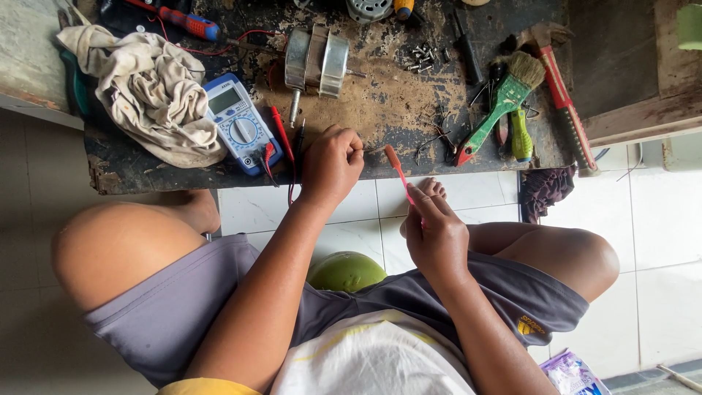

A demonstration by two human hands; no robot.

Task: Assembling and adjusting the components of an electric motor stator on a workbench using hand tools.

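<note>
Right, down at mid-frame: left hand (333, 164) curled almost shut at the near edge of the workbench (380, 110), fingertips pinched on something thin and metallic, too small to name. Right hand (436, 238) a little lower and to the right, off the bench over the lap, fingers closed round a slim red-handled screwdriver (398, 172), tip pointing up toward the left hand's pinch without quite touching it. Small electric motor (316, 62) lying at upper centre, shaft sticking out, casing together as far as visible; loose screws (422, 57) scattered just right of it, so some dismantling seemingly done and the motor itself not being touched now. Blue multimeter (240, 123) left of centre, red and black probes (281, 135) resting beside it, unheld, red lead trailing off toward the top edge. Crumpled cream rag (150, 88) at upper left; green-handled paintbrush (501, 106) and red-handled hammer (563, 91) at upper right, well apart from both hands. Bench top dark, scarred, paint flaking to bare wood, set low. White floor tiles (658, 241) below and to the right, bare knees spread either side, a green round object (347, 271) between the legs, a purple packet (574, 373) at lower right.
</note>
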